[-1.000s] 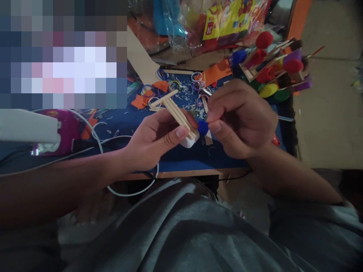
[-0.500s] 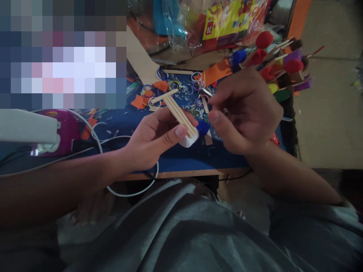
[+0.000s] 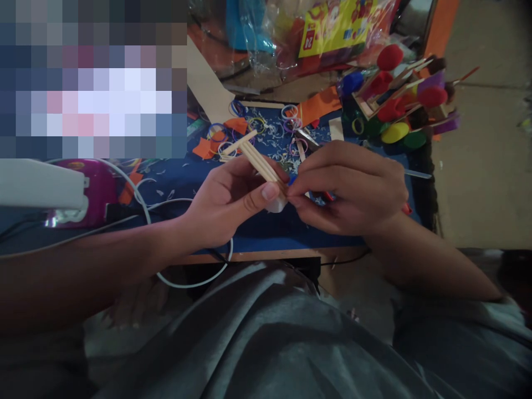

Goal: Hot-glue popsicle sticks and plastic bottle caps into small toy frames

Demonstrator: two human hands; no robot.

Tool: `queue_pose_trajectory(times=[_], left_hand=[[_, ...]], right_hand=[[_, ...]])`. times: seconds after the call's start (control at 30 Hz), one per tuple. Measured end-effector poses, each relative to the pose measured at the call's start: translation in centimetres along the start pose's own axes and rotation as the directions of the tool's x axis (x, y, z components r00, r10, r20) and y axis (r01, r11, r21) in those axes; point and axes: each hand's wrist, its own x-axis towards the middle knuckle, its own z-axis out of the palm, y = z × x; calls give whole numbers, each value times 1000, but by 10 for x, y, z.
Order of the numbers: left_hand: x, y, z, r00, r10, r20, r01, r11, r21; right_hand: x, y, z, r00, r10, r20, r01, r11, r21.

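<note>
My left hand [image 3: 233, 197] grips a small craft-stick piece [image 3: 260, 160], several wooden sticks side by side with one stick lying across the far end. A white block [image 3: 276, 205] forms its near end, under my left thumb. Against that near end, my right hand [image 3: 344, 191] has its thumb and forefinger pinched together; whatever lies between those fingertips is too small or hidden to make out. A little blue object [image 3: 292, 180] shows behind the fingertips, mostly covered.
Rubber bands [image 3: 290, 112], orange paper scraps [image 3: 203, 148] and white shreds litter the blue tabletop [image 3: 257, 235]. Craft-stick models with coloured round pieces [image 3: 390, 105] stand at the right. A clear plastic bag [image 3: 266, 41] lies at the back; a white cable [image 3: 145, 213] loops at the left.
My right hand has come down and left, from beside the craft-stick piece to its near end, where the fingertips now touch. My left hand has hardly moved.
</note>
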Motion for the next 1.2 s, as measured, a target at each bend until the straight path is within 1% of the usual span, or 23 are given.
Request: queue_pose_trajectory(times=[0.07, 0.1, 0.17, 0.27, 0.33, 0.4, 0.5, 0.6, 0.67, 0.73, 0.8, 0.83, 0.9, 0.97, 1.0, 1.07, 1.13, 1.2], left_hand=[[1, 1, 0, 1000, 15, 7, -15, 1000, 21], [1, 2, 0, 999, 29, 16, -30, 999, 36], [2, 4, 0, 998, 58, 25, -60, 995, 73], [3, 9, -1, 995, 88, 49, -94, 986, 135], [2, 12, -1, 994, 87, 72, -98, 981, 168], [0, 13, -1, 993, 80, 90, -95, 979, 182], [-1, 10, 0, 993, 87, 79, -97, 986, 135], [-2, 5, 0, 995, 85, 53, -89, 994, 70], [-3, 3, 0, 996, 73, 45, -75, 995, 58], [-4, 2, -1, 996, 67, 54, -70, 996, 55], [-5, 1, -1, 996, 69, 57, -72, 996, 52], [-6, 0, -1, 996, 69, 48, -72, 996, 50], [-6, -1, -1, 998, 62, 13, -62, 997, 51], [-6, -2, -1, 998, 55, -4, -55, 997, 58], [-5, -3, -1, 998, 56, -1, -56, 997, 61], [-4, -3, -1, 997, 72, 11, -73, 995, 66], [-3, -3, -2, 996, 83, 19, -84, 994, 72], [-2, -3, -2, 997, 78, 26, -80, 994, 80]], right_hand=[[-2, 0, 1, 998, 42, 39, -43, 999, 15], [-2, 0, 2, 998, 45, 39, -46, 999, 20], [1, 1, 5, 1000, 14, 9, -15, 999, 36], [8, 3, 10, 995, -57, -81, 62, 996, 67], [12, 4, 13, 985, -64, -158, 77, 994, 76], [15, 4, 16, 969, -44, -243, 67, 994, 87], [15, 3, 20, 950, -5, -313, 41, 993, 110], [13, 4, 23, 944, 10, -330, 25, 994, 102], [12, 6, 23, 938, 29, -346, -2, 997, 79], [11, 8, 23, 927, 83, -366, -58, 995, 79], [10, 9, 21, 919, 94, -382, -69, 995, 78], [11, 8, 19, 925, 73, -373, -52, 996, 67], [11, 6, 16, 949, 1, -316, 9, 1000, 30], [10, 4, 12, 972, -64, -225, 67, 998, 7], [8, 3, 10, 981, -76, -176, 78, 997, 4], [5, 4, 6, 994, -70, -84, 71, 997, 5], [1, 7, 4, 1000, -18, 3, 18, 999, 28], [1, 8, 2, 999, 8, 47, -11, 998, 69]])
